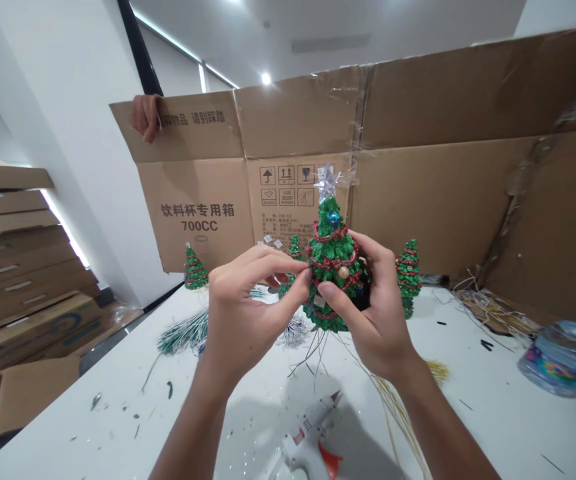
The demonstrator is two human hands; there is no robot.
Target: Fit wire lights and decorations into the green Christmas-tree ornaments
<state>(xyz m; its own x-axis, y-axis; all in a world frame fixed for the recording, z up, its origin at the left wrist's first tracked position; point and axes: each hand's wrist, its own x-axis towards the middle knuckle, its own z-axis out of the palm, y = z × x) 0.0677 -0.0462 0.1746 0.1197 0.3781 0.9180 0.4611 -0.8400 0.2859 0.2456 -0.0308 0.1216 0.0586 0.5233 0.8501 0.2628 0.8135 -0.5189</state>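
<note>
The tree (329, 257) is upright between the two hands, in front of the cardboard (198, 177) and above the white table (113, 433); a silvery star (327, 183) tops it, a red garland (332, 263) winds round it, and a blue bauble (335, 219) and a gold bauble (343, 273) sit among its green tufts. The right hand (375, 303) grips the tree from its right side, thumb pressed on the front and fingers wrapped behind, partly hidden; the left hand (255, 293) is at the tree's left edge, thumb and forefinger tips brought together beside the garland, the other fingers curled; whether those tips pinch anything, I cannot tell. Thin wires (318, 350) spread below the tree's base; nearer the person lies a glue gun (311, 437), white with an orange trigger, its nozzle pointing up and away to the right; yellow strands (393, 407) run beside it, partly under the right forearm. Green tinsel (183, 337) lies left of the left hand; silver tinsel (294, 331) lies behind the hands; smaller trees stand farther back, one to the left (195, 268), one to the right (409, 275); a bottle (561, 357) is at the far right; another person's hand (147, 117) holds the cardboard's top left edge.
</note>
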